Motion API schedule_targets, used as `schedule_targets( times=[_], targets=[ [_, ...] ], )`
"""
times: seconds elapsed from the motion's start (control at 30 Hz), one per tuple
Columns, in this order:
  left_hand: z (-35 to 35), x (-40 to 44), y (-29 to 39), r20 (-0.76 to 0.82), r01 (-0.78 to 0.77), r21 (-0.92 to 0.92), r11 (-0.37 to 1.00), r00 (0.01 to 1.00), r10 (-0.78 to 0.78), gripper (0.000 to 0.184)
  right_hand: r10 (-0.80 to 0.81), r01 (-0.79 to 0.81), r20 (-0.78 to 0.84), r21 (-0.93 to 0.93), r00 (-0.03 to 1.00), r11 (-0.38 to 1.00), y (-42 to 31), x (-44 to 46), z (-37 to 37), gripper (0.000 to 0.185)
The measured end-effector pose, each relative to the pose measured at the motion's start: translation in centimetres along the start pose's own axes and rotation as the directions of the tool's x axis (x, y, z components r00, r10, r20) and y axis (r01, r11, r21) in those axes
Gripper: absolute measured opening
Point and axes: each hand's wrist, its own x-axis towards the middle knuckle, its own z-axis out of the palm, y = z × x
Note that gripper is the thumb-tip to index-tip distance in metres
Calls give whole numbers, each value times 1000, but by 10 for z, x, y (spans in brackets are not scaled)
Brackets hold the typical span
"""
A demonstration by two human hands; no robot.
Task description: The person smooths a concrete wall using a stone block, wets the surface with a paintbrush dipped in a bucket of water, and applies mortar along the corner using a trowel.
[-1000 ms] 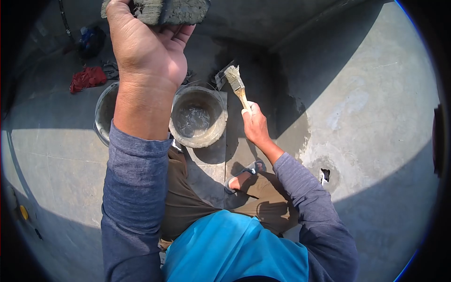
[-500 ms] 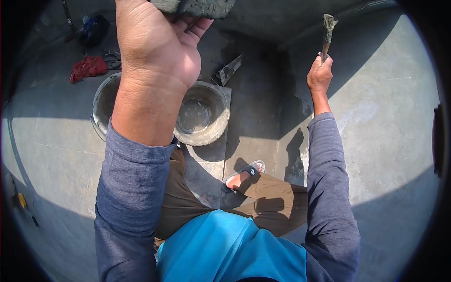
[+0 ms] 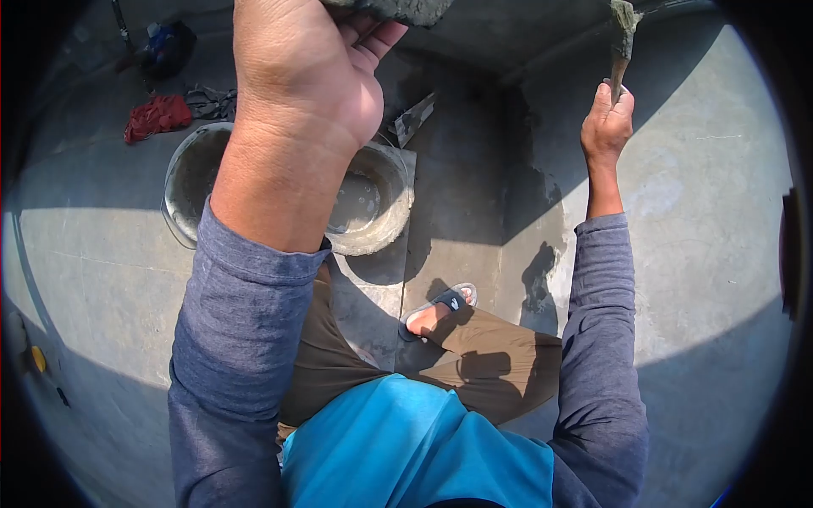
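Hands [image 3: 313,63] [image 3: 607,131] well apart (brush [image 3: 624,41] in right), open floor [image 3: 457,169] between.

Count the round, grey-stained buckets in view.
2. One round, grey-stained bucket is left of the bare left forearm, the second bucket right of it. The forearm partly covers both and could hide more.
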Motion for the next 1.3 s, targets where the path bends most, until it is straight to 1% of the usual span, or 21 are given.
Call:
schedule_targets(
  times=[0.13, 0.2, 0.23, 0.27, 0.3, 0.37, 0.4, 0.43, 0.47, 0.53, 0.57, 0.6, 0.67, 0.8, 0.87, 0.97, 1.0, 1.07, 1.13, 1.23, 1.3],
  targets=[
    [0, 0, 2, -14, 13, 4, 1000, 1000, -13, 32, -366, 391, -261, 50, 893, 919, -22, 17, -7, 22],
    [0, 1, 4, 0, -11, -15, 1000, 1000, 11, 32, -332, 354, -242, 54, 912, 934, -2, -3, 9, 24],
    [-3, 1, 5, -4, -12, -15, 1000, 1000, 12, 32, -113, 117, 52, -81, 992, 990, 20, -19, 24, 26],
    [-5, 2, 5, -5, 8, -16, 1000, 1000, -8, 32, 167, -80, 296, -282, 940, 956, 59, -40, 41, 29],
    [-7, 4, 6, -2, 19, -19, 1000, 1000, -19, 33, 360, -4, 518, -567, 776, 824, 140, -60, 60, 32],
    [-4, 8, 13, 1, 1, -53, 999, 1000, -1, 33, 470, -310, 265, -475, 842, 824, 127, -101, 50, 29],
    [-7, 5, 15, -9, 2, -78, 997, 1000, -2, 33, 425, -285, 250, -448, 870, 847, 125, -113, 50, 29],
    [-21, 9, 10, 117, -56, -7, 998, 992, 56, 35, 403, -270, 263, -424, 877, 864, 119, -124, 47, 29],
    [-17, 7, 8, 115, -36, -5, 999, 993, 36, 35, 380, -262, 263, -392, 887, 882, 110, -131, 48, 29],
    [-6, 8, 12, -72, 2, 5, 1000, 997, -2, 36, 284, -230, 300, -204, 911, 952, 72, -144, 51, 29],
    [-12, 7, 18, -8, 65, -39, 997, 998, -65, 37, 285, -249, 393, -141, 874, 958, 39, -145, 48, 29],
    [-18, 8, 18, -11, 61, -21, 998, 998, -61, 37, 278, -275, 480, -78, 832, 958, 7, -148, 45, 29],
    [-28, 6, 16, 133, 28, -77, 997, 991, -17, 39, 155, -255, 659, 58, 737, 965, -38, -167, 46, 28],
    [-20, 4, 26, -28, 12, 8, 1000, 1000, -12, 43, -51, 87, 904, 16, 424, 996, -107, -208, 59, 30],
    [-21, 3, 27, -30, 21, 19, 1000, 999, -21, 43, 31, 130, 947, -76, 321, 989, -125, -234, 79, 33],
    [-25, 1, 28, 1, 28, -3, 1000, 1000, -28, 44, 185, 267, 950, -251, 251, 930, -133, -276, 116, 40],
    [-26, -1, 28, 35, 30, -38, 999, 999, -29, 45, 182, 267, 953, -246, 244, 932, -130, -289, 124, 40],
    [-23, 2, 30, -4, 51, -1, 999, 999, -51, 45, 282, 367, 948, -317, 146, 875, -130, -303, 130, 47],
    [-19, 4, 30, -41, 78, 29, 997, 996, -77, 45, 282, 353, 955, -296, 93, 887, -127, -309, 132, 48],
    [-15, 4, 30, -87, 85, -17, 996, 992, -86, 46, 221, 371, 967, -254, 129, 893, -128, -299, 131, 42],
    [-14, 5, 31, -92, 118, -12, 993, 989, -118, 43, 250, 215, 961, -270, 114, 939, -127, -277, 122, 35]
  ],
)
